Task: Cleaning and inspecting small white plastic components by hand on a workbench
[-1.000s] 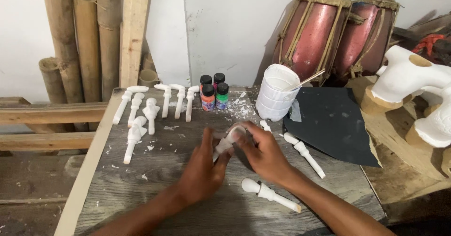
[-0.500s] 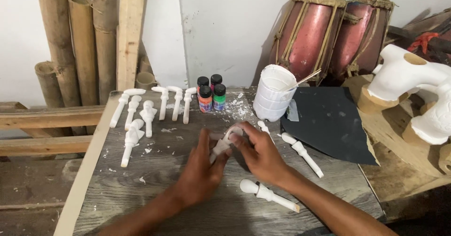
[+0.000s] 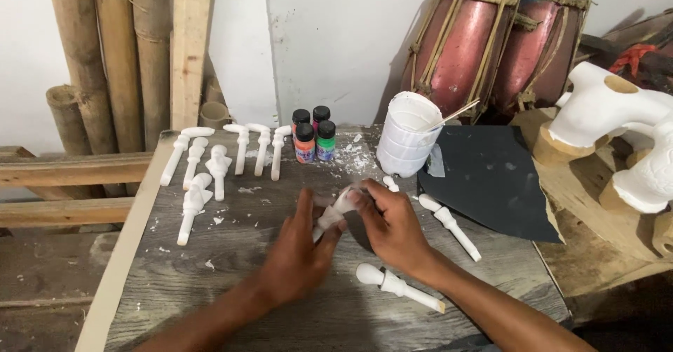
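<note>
Left hand [image 3: 298, 257] and right hand [image 3: 394, 227] both grip one white turned peg [image 3: 335, 212] over the table [image 3: 231, 289]; paint bottles [image 3: 313, 136] stand far. Peg likely light, stiff, chalky, brittle at its narrow neck; best held by the thick body.

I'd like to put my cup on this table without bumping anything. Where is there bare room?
Bare wood lies at the near left, between the table edge and the left hand, below the white pieces. The black sheet is mostly bare too. It is crowded along the back: more white pieces, paint bottles, white container. Both hands hold a white piece mid-table.
</note>
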